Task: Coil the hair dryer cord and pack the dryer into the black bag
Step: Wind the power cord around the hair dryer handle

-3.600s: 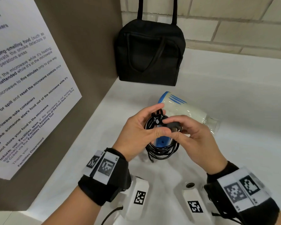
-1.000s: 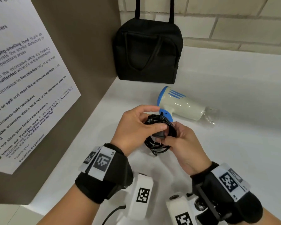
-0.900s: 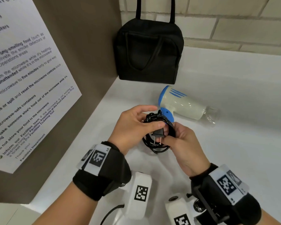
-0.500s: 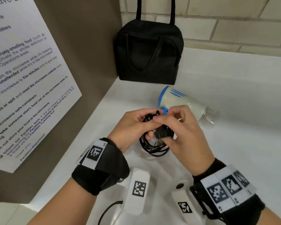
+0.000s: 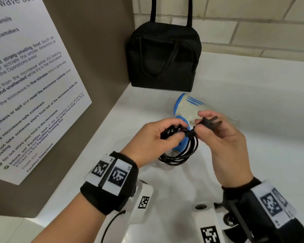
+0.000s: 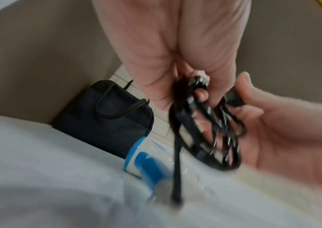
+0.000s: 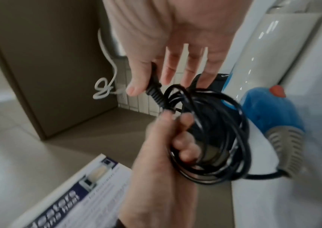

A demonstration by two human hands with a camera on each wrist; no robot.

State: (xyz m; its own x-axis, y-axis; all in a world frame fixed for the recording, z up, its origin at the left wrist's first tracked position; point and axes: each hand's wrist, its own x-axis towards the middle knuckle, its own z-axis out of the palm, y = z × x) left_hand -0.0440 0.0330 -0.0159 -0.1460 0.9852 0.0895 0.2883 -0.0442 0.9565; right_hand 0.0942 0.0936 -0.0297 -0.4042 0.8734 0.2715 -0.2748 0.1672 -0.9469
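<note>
The white and blue hair dryer (image 5: 189, 109) lies on its side on the white counter (image 5: 253, 106), nozzle pointing right. Its black cord (image 5: 181, 155) is wound into a small coil. My left hand (image 5: 172, 135) grips the top of that coil, just in front of the dryer's blue handle (image 7: 269, 111). My right hand (image 5: 202, 121) pinches the black plug (image 5: 209, 122) between thumb and forefinger, right of the coil, other fingers spread. The black bag (image 5: 163, 57) stands upright in the back corner, apart from both hands; it looks closed. In the left wrist view the cord (image 6: 214, 138) hangs blurred.
A brown panel with a printed microwave notice (image 5: 25, 85) walls off the left side. A tiled wall (image 5: 253, 32) runs behind the counter. A white cable (image 7: 105, 83) hangs by a wall socket in the right wrist view.
My right hand has lifted the plug from the front of the coil up and to the right, drawing the cord's end taut. The left hand keeps its hold on the coil.
</note>
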